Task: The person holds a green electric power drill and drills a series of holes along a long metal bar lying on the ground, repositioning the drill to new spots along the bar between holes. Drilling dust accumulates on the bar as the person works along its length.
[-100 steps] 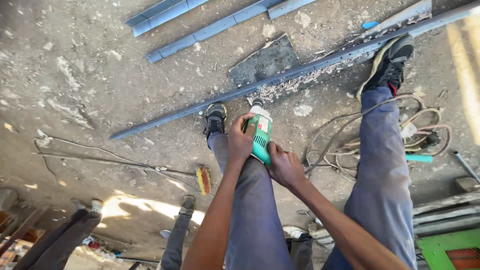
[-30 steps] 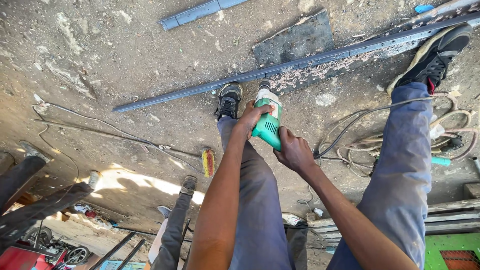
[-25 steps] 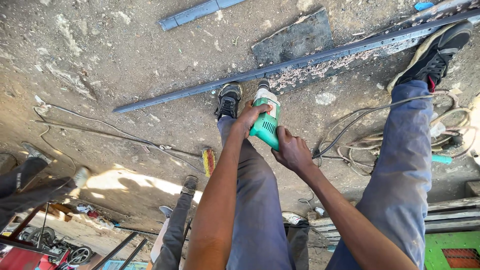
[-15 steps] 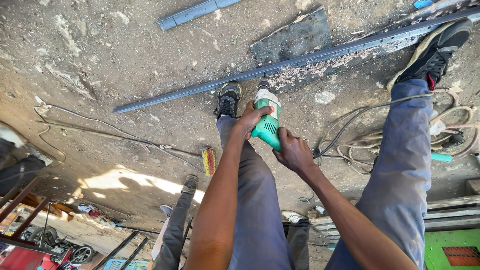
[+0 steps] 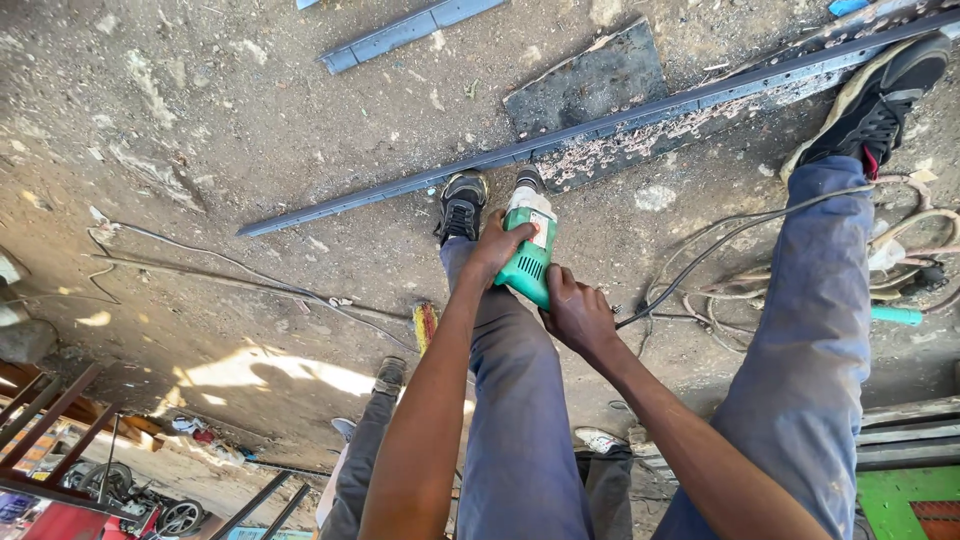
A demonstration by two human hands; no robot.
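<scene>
Tool: a green and white handheld electric drill (image 5: 528,250), pointing down just above the centre of the frame, its nose at the long grey steel angle bar (image 5: 560,140).
Left hand: the left hand (image 5: 498,243) is wrapped over the drill's upper left side, fingers closed on the body.
Right hand: the right hand (image 5: 578,315) is clamped on the drill's rear grip, just below and right of the left hand.
Bar: it runs slantwise on the dirt floor (image 5: 200,150) from left of centre to the upper right corner, with rusty shavings along its middle.
Feet: a black shoe (image 5: 461,205) stands just left of the drill, beside the bar; another black shoe (image 5: 880,100) rests at the bar's upper right end.
Cable: a dark power cord (image 5: 740,235) leads from the right hand toward a tangle of cables at the right edge.
Nearby: a dark flat metal plate (image 5: 590,80) lies above the bar, top centre.
</scene>
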